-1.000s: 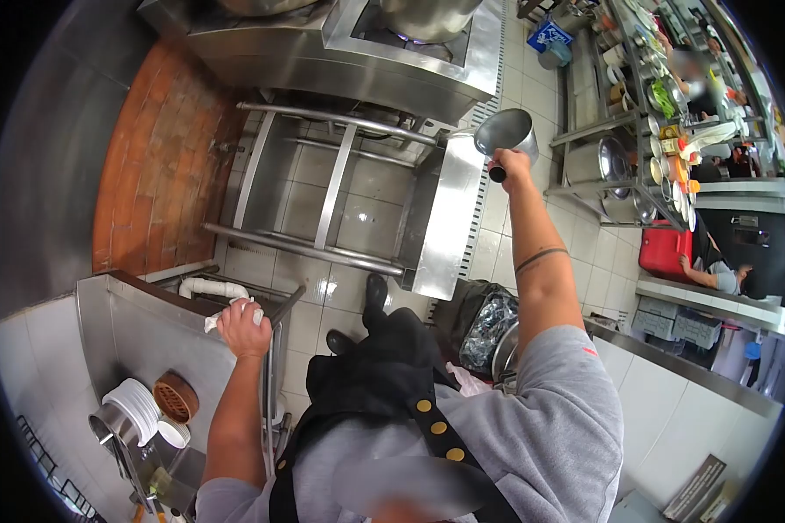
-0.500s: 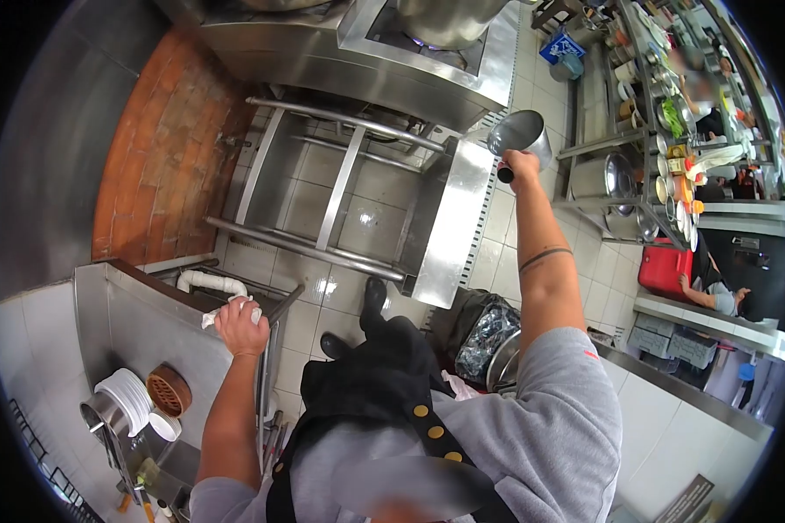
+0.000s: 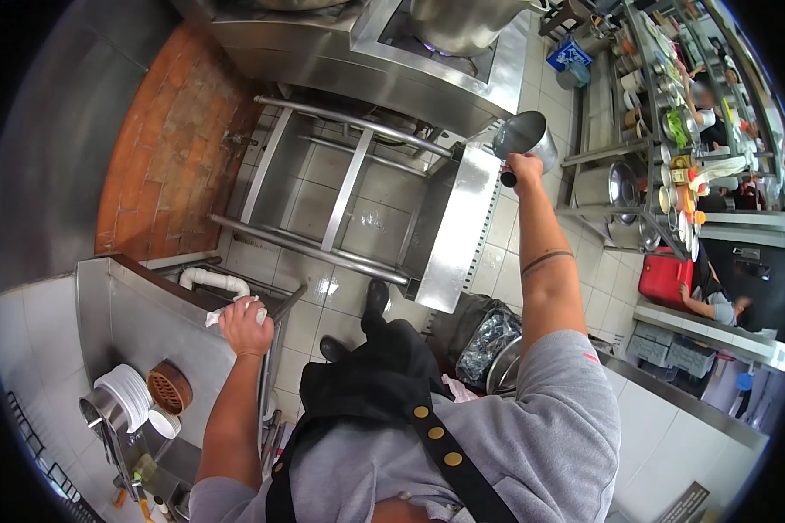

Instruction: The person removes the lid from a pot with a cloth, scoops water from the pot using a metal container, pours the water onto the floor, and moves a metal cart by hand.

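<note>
Grey metal pot (image 3: 525, 131), one, long-handled with a black grip: held out at arm's length to the right, tilted, just beside the near corner of the stove. Through the head camera I see the right hand (image 3: 525, 169) wrapped around the handle. Left hand (image 3: 247, 330), fingers curled over a bunched white cloth (image 3: 227, 314) at the edge of a steel counter (image 3: 161, 318); how firmly they press, I cannot tell.

Beside the left arm, on the counter: stacked white plates (image 3: 124, 397), a round brown perforated dish (image 3: 169, 389), a white bowl (image 3: 165, 424). Behind the counter's edge, a white pipe (image 3: 211, 280).

Obstructing, between the person and the stove (image 3: 366, 70): a low steel frame (image 3: 349, 187) of bars, its broad end panel (image 3: 456, 231) near the pot. On the stove, a large pot (image 3: 462, 26) over a blue flame. Near the right side of the body, a dark bin (image 3: 462, 324) with clear plastic.

Floor (image 3: 384, 209): pale tiles, shiny in patches, with a slotted drain. Left wall: brown tiles (image 3: 166, 166). Far right, I list crowded shelving (image 3: 654, 144), a red box (image 3: 667, 279) and another person (image 3: 722, 308) reaching toward it.
</note>
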Motion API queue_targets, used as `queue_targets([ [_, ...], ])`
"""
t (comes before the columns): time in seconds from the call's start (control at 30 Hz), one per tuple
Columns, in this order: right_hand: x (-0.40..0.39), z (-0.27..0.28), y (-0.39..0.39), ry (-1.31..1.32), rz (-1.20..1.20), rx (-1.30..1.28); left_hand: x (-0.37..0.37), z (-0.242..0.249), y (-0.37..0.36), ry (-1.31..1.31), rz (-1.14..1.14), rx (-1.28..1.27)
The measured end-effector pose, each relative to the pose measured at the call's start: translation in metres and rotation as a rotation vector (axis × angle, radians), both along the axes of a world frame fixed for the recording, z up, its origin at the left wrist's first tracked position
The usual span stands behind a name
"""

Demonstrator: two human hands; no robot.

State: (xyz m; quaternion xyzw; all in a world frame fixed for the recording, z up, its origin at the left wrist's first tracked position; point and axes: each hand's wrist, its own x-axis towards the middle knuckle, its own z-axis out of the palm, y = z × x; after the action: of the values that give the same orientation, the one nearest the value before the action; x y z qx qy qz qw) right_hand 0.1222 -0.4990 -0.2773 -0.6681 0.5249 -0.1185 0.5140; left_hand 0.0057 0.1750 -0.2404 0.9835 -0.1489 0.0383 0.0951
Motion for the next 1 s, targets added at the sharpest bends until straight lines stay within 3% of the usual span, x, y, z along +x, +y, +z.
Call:
queue_targets([
  [0.2,0.0,0.013,0.013,-0.015,-0.029,0.002,0.0,0.003,0.0,-0.001,-0.007,-0.02],
  [0.37,-0.001,0.018,0.013,0.116,0.024,-0.143,0.0,0.005,0.0,-0.006,-0.02,-0.032],
  [0.47,-0.01,0.046,0.034,0.122,0.028,-0.169,-0.001,0.005,0.002,-0.012,-0.026,-0.041],
  [0.67,-0.03,0.008,0.011,0.141,0.114,-0.299,-0.003,0.002,0.004,0.0,-0.018,-0.027],
  [0.77,-0.041,0.043,0.037,0.275,0.139,-0.289,-0.001,0.001,0.003,-0.004,-0.023,-0.041],
  [0.83,-0.047,0.024,0.026,0.277,0.153,-0.311,-0.003,0.001,0.003,0.022,0.004,-0.032],
  [1.0,-0.059,0.057,0.042,0.312,0.19,-0.363,-0.005,-0.004,0.006,0.0,-0.008,-0.035],
])
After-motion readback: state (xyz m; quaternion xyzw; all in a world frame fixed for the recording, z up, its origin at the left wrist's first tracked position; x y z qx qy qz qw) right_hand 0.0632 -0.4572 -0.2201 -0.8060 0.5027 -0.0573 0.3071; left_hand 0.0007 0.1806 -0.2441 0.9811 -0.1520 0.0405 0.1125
